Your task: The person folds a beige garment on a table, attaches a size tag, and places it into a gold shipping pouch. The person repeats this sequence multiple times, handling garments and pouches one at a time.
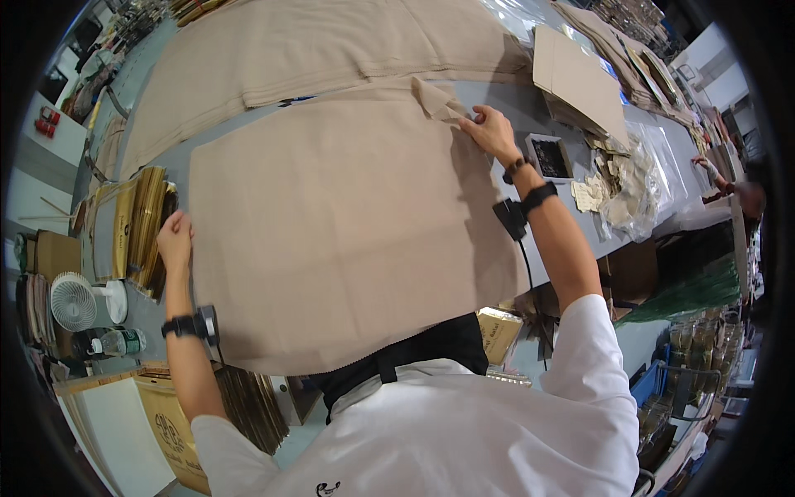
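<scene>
A beige cloth lies spread over the grey table in front of me and hangs over its near edge at my waist. At the cloth's left edge is my left hand, its fingers curled; whether they pinch the edge cannot be made out. My right hand is at the upper right corner, thumb and forefinger on the cloth's edge, beside a crumpled, folded-over part. Behind it lies a large stack of folded beige cloths. Both wrists wear black strapped devices with cables.
Golden packets are piled at the left, near a white fan and a plastic bottle. At the right are cardboard sheets, a small box of dark bits, paper tags and clear plastic bags. Another person's hand shows far right.
</scene>
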Tool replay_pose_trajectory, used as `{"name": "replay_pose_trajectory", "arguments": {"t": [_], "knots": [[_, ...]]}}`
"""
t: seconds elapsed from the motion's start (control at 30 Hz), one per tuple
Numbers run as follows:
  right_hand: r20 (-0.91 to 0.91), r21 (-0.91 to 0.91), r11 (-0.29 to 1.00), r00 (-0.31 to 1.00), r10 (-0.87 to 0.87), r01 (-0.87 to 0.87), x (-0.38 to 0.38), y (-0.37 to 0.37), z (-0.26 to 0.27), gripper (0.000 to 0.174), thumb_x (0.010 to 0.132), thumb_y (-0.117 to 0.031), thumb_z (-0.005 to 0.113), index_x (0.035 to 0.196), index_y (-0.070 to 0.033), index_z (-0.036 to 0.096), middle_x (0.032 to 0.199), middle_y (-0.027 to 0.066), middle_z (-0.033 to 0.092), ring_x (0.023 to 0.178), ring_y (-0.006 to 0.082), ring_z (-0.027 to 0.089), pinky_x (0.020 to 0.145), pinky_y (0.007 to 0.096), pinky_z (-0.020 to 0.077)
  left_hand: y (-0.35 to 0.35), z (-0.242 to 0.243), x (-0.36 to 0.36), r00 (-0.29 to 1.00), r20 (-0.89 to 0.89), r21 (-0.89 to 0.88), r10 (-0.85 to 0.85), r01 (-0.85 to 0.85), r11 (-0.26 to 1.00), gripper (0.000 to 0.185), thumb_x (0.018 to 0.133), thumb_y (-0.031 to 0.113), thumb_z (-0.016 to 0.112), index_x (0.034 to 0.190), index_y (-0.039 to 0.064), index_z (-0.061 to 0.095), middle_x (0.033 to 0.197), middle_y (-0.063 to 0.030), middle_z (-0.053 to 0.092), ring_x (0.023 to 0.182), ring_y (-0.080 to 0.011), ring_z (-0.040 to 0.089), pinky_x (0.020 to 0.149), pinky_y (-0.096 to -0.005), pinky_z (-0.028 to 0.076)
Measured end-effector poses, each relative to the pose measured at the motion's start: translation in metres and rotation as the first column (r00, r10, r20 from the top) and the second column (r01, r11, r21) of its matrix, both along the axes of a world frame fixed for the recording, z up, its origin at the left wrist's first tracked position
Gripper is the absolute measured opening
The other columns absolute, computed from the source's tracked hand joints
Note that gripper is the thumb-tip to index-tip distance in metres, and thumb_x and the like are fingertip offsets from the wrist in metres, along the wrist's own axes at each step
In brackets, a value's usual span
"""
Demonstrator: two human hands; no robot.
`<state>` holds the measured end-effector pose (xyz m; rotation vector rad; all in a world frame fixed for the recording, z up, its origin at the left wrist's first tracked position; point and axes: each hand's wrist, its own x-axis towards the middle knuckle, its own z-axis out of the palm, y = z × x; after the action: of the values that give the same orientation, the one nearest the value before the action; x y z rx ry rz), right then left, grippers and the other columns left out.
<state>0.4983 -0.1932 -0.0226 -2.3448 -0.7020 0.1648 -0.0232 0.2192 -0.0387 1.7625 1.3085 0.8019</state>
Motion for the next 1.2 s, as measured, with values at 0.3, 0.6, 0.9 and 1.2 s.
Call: {"name": "replay_pose_trajectory", "arguments": {"t": [0.3, 0.6, 0.9, 1.2], "knots": [[-0.457, 0.336, 0.900, 0.884, -0.100, 0.276, 0.033, 0.060, -0.003, 0.023, 0.096, -0.028, 0.078, 0.097, -0.004, 0.075, 0.078, -0.0020, 0.066, 0.065, 0.0090, 0.054, 0.060, 0.0261, 0.0439, 0.047, 0.021, 0.075, 1.000, -0.009, -0.195, 0.000, -0.002, 0.981, 0.026, 0.095, 0.024, 0.078, 0.111, 0.005, 0.070, 0.081, 0.0025, 0.060, 0.060, -0.0061, 0.051, 0.049, -0.0239, 0.036], [0.260, 0.084, 0.842, 0.827, 0.498, -0.533, -0.052, -0.109, 0.006, 0.017, 0.086, 0.003, 0.073, 0.102, -0.003, 0.068, 0.115, 0.0075, 0.069, 0.106, 0.0255, 0.064, 0.089, 0.0343, 0.0522, -0.035, -0.024, -0.111, 0.986, 0.069, 0.285, -0.153, 0.128, 0.950, 0.023, 0.101, 0.012, 0.071, 0.122, 0.001, 0.069, 0.108, -0.0028, 0.067, 0.091, -0.0100, 0.061, 0.081, -0.0234, 0.048], [0.041, 0.073, 0.971, 0.973, 0.227, -0.230, -0.026, -0.104, -0.003, 0.030, 0.093, -0.022, 0.077, 0.118, -0.007, 0.075, 0.117, 0.0101, 0.070, 0.094, 0.0195, 0.068, 0.087, 0.0339, 0.0551, -0.032, 0.003, -0.107, 1.000, -0.029, -0.114, 0.000, -0.004, 0.993, 0.037, 0.099, 0.024, 0.076, 0.131, 0.006, 0.071, 0.114, -0.0009, 0.070, 0.098, -0.0106, 0.063, 0.082, -0.0280, 0.050], [0.085, -0.047, 0.904, 0.900, 0.428, -0.425, -0.067, -0.069, 0.038, 0.047, 0.086, -0.032, 0.085, 0.124, -0.006, 0.072, 0.119, 0.0147, 0.068, 0.103, 0.0280, 0.066, 0.090, 0.0389, 0.0545, -0.049, 0.023, -0.064, 0.967, -0.037, 0.154, -0.254, 0.257, 0.954, 0.051, 0.084, 0.019, 0.089, 0.128, 0.003, 0.067, 0.105, -0.0016, 0.058, 0.087, -0.0108, 0.051, 0.080, -0.0255, 0.049]]}}
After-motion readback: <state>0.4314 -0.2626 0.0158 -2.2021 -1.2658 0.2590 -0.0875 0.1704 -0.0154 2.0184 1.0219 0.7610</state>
